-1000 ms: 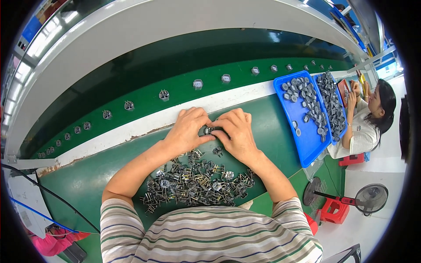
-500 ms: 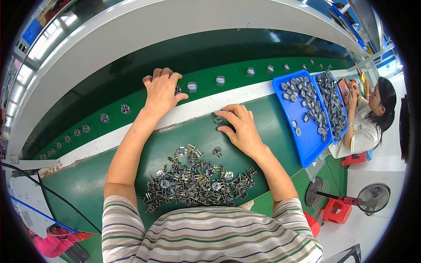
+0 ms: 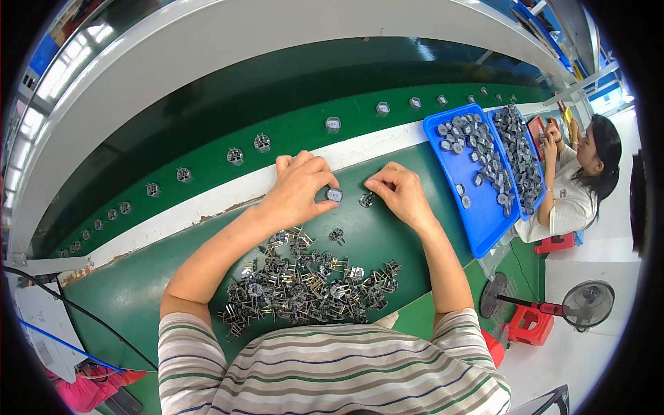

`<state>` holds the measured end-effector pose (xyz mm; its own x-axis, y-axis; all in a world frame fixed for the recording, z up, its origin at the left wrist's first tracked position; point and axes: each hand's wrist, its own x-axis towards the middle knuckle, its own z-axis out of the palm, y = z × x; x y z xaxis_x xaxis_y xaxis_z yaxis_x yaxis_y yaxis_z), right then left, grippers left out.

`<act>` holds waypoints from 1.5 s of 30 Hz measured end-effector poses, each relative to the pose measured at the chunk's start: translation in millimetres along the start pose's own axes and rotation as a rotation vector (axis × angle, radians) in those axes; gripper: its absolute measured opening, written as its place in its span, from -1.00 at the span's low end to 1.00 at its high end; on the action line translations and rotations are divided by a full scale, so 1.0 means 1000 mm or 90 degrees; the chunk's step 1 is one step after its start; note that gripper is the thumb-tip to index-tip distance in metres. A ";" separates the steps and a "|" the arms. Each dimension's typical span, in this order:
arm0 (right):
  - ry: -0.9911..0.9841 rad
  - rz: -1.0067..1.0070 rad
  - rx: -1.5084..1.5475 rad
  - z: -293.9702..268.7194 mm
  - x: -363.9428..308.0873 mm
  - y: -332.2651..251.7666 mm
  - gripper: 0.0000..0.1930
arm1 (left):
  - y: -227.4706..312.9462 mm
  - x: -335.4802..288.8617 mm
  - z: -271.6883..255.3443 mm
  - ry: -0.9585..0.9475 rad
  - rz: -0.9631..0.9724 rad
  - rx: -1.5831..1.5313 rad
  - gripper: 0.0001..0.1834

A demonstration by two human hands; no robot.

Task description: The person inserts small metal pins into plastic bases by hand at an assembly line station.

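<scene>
My left hand point(image 3: 299, 188) is over the near side of the white rail, its thumb and forefinger closed on a small grey plug housing point(image 3: 335, 196). To its right, my right hand point(image 3: 402, 196) pinches a dark plug insert point(image 3: 366, 200) just above the green tabletop. A short gap separates the two parts. One loose plug insert point(image 3: 337, 236) lies below them. Nearer my body spreads a heap of plug inserts point(image 3: 304, 290) with brass-coloured pins.
Beyond the white rail point(image 3: 228, 202), a green belt point(image 3: 290, 128) carries dark inserts on the left and grey housings point(image 3: 382, 108) on the right. Two blue trays point(image 3: 482, 238) of grey parts stand at right. A co-worker point(image 3: 570, 180) sits past them, near a fan point(image 3: 588, 306).
My left hand has come back from the belt toward me, now with a grey plug housing. My right hand has shifted right with its insert. Parts on the belt have moved left.
</scene>
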<state>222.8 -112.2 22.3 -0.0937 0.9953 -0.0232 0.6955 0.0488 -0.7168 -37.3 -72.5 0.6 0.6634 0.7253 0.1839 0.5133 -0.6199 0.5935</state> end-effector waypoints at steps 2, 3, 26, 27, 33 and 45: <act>0.033 -0.006 0.056 0.005 0.001 0.013 -0.86 | -0.002 -0.002 0.006 0.005 -0.003 -0.021 -0.65; 0.064 -0.011 0.114 0.006 0.002 0.018 -0.85 | -0.003 -0.002 0.008 0.008 -0.008 -0.042 -0.63; 0.190 -0.390 -0.111 0.055 0.002 -0.010 -0.75 | -0.005 -0.006 0.015 0.041 -0.026 -0.056 -0.61; 0.193 -0.410 -0.117 0.055 0.003 -0.009 -0.73 | -0.006 -0.006 0.015 0.046 -0.025 -0.061 -0.61; 0.160 -0.411 -0.151 0.052 0.002 -0.010 -0.73 | -0.006 -0.006 0.014 0.049 -0.020 -0.058 -0.61; -0.173 -0.304 -0.049 0.032 -0.046 -0.020 -0.77 | -0.071 0.011 -0.042 0.213 -0.195 0.221 -0.66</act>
<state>190.4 -161.7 14.8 -0.5847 0.8043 0.1064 0.5796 0.5059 -0.6388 -89.1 -8.1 -6.6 0.2768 0.9075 0.3160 0.8410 -0.3879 0.3772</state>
